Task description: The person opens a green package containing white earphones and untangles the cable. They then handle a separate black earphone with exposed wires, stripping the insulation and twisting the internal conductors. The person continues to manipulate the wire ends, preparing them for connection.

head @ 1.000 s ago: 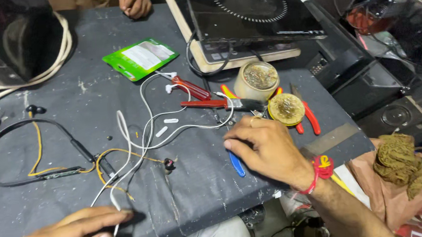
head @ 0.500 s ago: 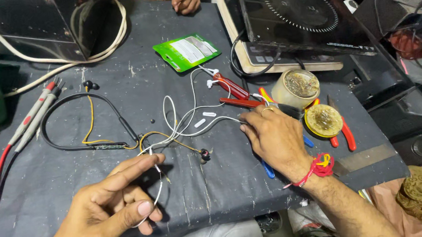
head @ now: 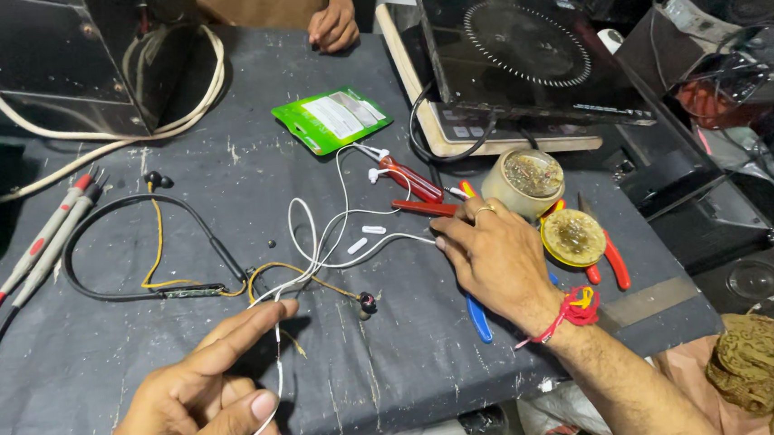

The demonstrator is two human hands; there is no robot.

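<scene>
White earphone cable runs from far, by the green packet, toward the near left, its long axis far-to-near. Left hand pinches its near end; right hand, half-curled, presses the counter, holding nothing

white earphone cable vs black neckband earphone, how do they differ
The thin white earphone cable lies in loose loops, one end pinched in the left hand. The thicker black neckband earphone forms one wide open curve, with yellow wires showing, and no hand touches it. Both rest on the grey cloth-covered table.
</scene>
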